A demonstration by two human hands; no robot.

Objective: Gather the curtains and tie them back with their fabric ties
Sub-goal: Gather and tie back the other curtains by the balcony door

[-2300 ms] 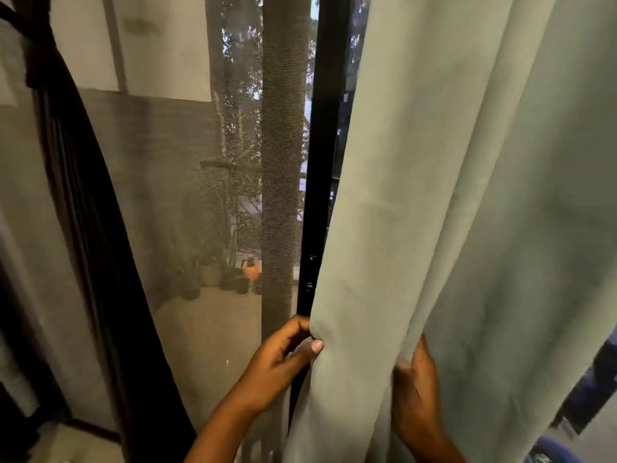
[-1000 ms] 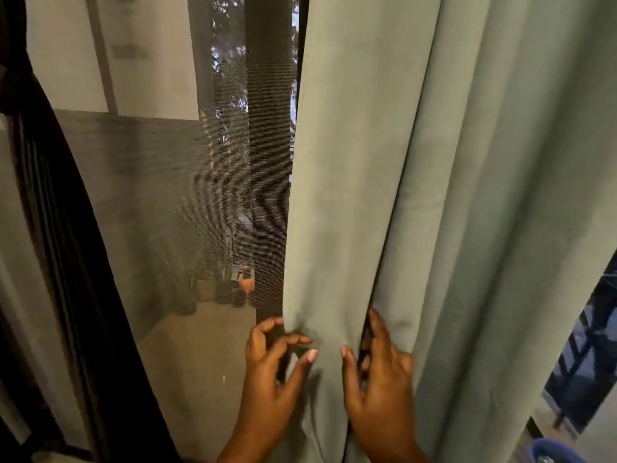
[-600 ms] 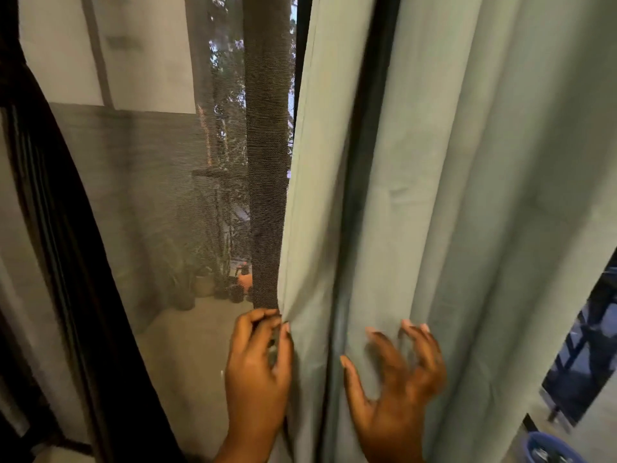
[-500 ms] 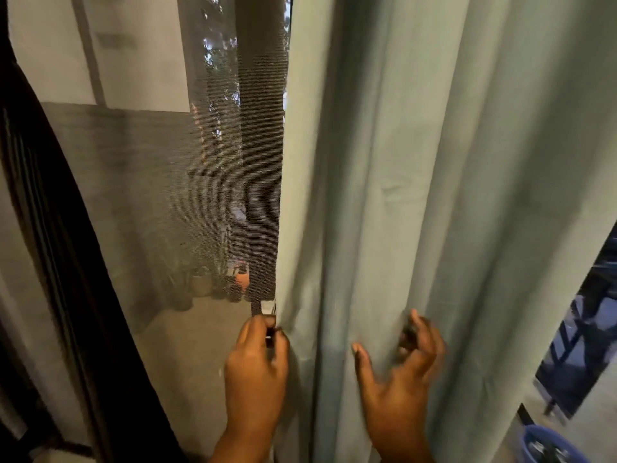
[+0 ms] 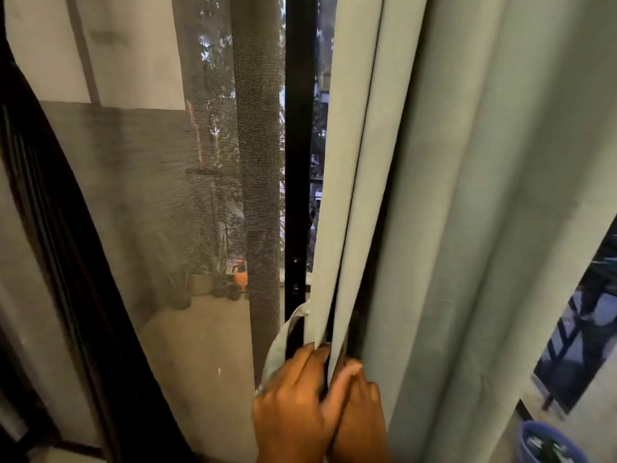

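Left hand point(image 5: 293, 406) beside right hand point(image 5: 359, 416) — touching (fingers curled).

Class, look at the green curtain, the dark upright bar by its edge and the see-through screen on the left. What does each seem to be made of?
Green curtain: matte woven cloth, probably; it hangs in soft folds. Upright bar: smooth black, likely painted metal, though plastic is possible; straight, hard edges. Screen: fine dark mesh; tiny grid, plants visible through it.
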